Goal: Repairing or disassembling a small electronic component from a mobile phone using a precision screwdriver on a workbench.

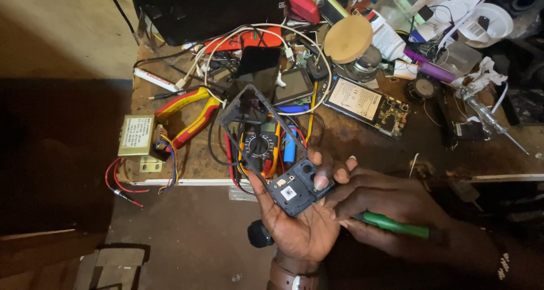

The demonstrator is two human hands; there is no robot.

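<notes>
My left hand [303, 225] lies palm up below the bench edge, holding a dark phone frame [271, 148] by its lower end; the frame is an open rectangle with a camera hole and a small sticker on the solid part. My right hand [385, 208] comes in from the right, gripping a green-handled screwdriver [396, 226], with its fingers resting on the frame's lower corner. The screwdriver's tip is hidden behind the fingers. A brown strap sits on my left wrist [289, 273].
The cluttered workbench [345, 140] carries a multimeter [259, 145], red-and-yellow pliers [190, 111], a small transformer [136, 134] with red wires, an opened phone with battery [369, 104], white cables [249, 38], a wooden disc [348, 39] and a clear-handled screwdriver [490, 120].
</notes>
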